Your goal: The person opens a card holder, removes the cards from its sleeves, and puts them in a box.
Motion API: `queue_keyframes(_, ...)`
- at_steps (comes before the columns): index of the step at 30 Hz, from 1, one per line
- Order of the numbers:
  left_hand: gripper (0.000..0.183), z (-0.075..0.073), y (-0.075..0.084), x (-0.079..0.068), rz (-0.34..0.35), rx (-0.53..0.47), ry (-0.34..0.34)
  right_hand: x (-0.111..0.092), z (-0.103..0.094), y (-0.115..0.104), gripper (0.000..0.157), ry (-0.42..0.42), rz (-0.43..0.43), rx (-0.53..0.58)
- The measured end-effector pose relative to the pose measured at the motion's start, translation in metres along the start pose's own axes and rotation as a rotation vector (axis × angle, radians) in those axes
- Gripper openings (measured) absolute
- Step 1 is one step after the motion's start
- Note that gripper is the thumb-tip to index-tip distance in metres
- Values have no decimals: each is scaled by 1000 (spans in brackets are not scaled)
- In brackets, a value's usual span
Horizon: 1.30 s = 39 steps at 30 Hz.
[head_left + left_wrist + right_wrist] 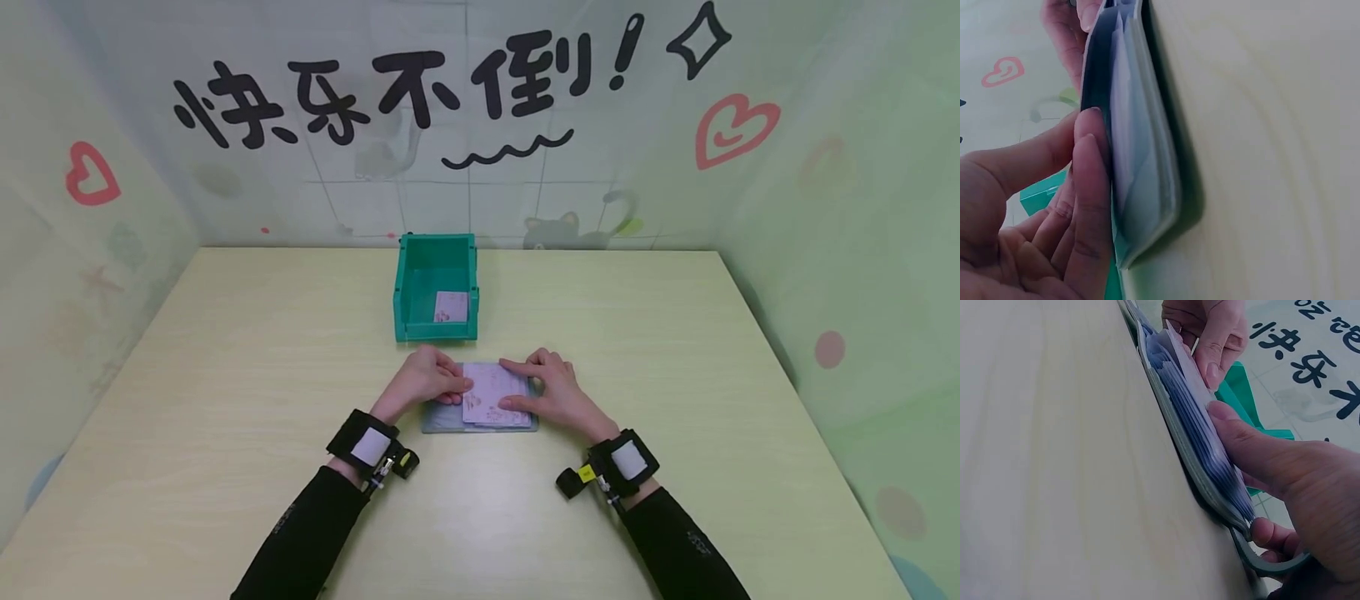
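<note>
A small booklet with a grey-blue cover (442, 421) lies open on the table, with a floral lilac page (491, 392) on top. In the right wrist view its many thin lilac leaves (1194, 422) show edge-on. My left hand (429, 377) pinches the left edge of the booklet's top leaf between thumb and fingers. At the right edge, my right hand (551, 390) has its thumb on the lilac page and its forefinger along the upper side. The other right fingers curl at the booklet's edge, beside a grey-green loop (1266, 565) partly hidden by the hand.
A green open-topped bin (401, 292) stands just beyond the booklet, holding a lilac floral card (451, 307). The pale wooden table (247, 375) is bounded by printed cloth walls (840, 250) at the back and sides.
</note>
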State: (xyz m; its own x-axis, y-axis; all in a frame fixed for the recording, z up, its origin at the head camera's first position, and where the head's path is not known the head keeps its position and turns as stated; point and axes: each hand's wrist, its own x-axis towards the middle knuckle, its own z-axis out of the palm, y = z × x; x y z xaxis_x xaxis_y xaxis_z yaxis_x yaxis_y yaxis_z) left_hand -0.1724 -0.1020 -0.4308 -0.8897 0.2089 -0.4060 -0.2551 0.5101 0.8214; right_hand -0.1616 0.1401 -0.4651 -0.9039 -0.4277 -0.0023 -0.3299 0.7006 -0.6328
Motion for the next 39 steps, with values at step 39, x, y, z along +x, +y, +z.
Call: queue_keyframes(39,38,-41,12,3,272,-75,459,-1,2,0,63,13,-2,35)
